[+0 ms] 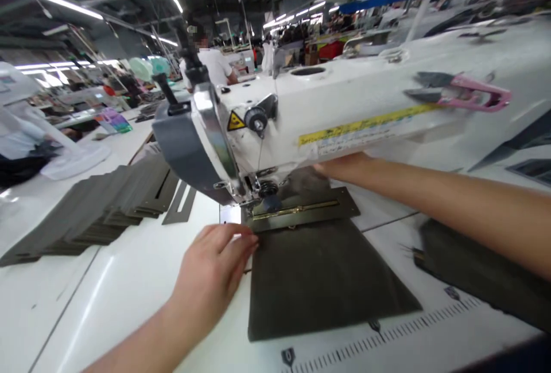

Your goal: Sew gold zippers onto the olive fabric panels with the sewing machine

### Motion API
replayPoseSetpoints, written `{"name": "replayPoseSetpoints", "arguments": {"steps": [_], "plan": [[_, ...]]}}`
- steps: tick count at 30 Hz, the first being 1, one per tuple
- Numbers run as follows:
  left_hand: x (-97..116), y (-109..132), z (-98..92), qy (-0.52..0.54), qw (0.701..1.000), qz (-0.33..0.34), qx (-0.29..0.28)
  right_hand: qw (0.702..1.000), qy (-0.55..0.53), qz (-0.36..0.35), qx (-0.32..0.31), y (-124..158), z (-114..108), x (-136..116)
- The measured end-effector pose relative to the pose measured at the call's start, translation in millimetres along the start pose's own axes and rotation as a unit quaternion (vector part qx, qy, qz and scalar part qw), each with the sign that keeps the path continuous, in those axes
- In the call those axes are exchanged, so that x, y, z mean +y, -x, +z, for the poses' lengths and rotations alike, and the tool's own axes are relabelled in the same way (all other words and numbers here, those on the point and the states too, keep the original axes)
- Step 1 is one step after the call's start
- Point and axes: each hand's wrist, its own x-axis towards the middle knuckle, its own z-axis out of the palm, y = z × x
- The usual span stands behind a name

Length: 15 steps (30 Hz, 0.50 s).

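Under the presser foot [248, 196] of a white industrial sewing machine [344, 97] lies a dark flat template [301, 209] with a brass-coloured zipper strip [295, 210] along its slot. An olive fabric panel [322, 281] spreads from the template toward me. My left hand [213, 264] has curled fingertips at the template's near edge, beside the needle area. My right hand [340, 166] reaches under the machine arm, its fingers lying on the far side of the template, partly hidden by the machine head.
A stack of olive slotted panels [94, 206] lies on the white table [107, 281] to the left. Pink-handled thread snips [477, 94] rest on the machine arm. More olive fabric [482, 269] lies right, a ruler scale [387, 333] runs along the table, and a co-worker [206, 66] sits beyond.
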Motion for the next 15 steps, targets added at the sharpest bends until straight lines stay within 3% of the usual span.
{"name": "replayPoseSetpoints", "arguments": {"steps": [4, 7, 11, 15], "plan": [[-36.2, 4.1, 5.3, -0.044, 0.996, 0.07, -0.015, 0.984, 0.075, -0.156, -0.05, 49.3, -24.4, -36.2], [-40.8, 0.9, 11.6, -0.024, 0.996, 0.087, -0.004, 0.974, 0.014, -0.207, -0.097, 79.8, -23.9, -77.0], [-36.5, -2.6, 7.9, -0.023, 0.999, 0.019, 0.012, 0.973, 0.025, -0.146, -0.177, 84.7, -0.5, -113.9], [-36.9, -2.1, 6.5, -0.015, 1.0, -0.015, 0.011, 0.973, 0.058, -0.063, -0.213, 71.1, 19.9, -120.5]]}}
